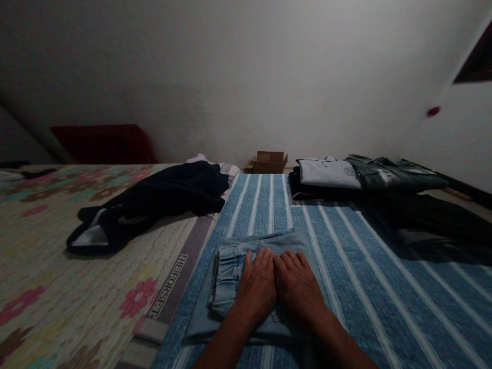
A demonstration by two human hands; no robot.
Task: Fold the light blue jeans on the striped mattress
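A folded pair of light blue jeans (226,271) lies on the blue striped sheet (365,277) right in front of me. My left hand (257,284) and my right hand (298,284) rest flat on top of the jeans, side by side and touching, fingers stretched out toward the wall. Neither hand holds anything.
A dark crumpled garment (161,197) lies on the floral mat (57,256) to the left. Folded clothes (346,174) are stacked at the far right, with dark clothing (430,220) beside them. A small cardboard box (269,162) sits by the wall.
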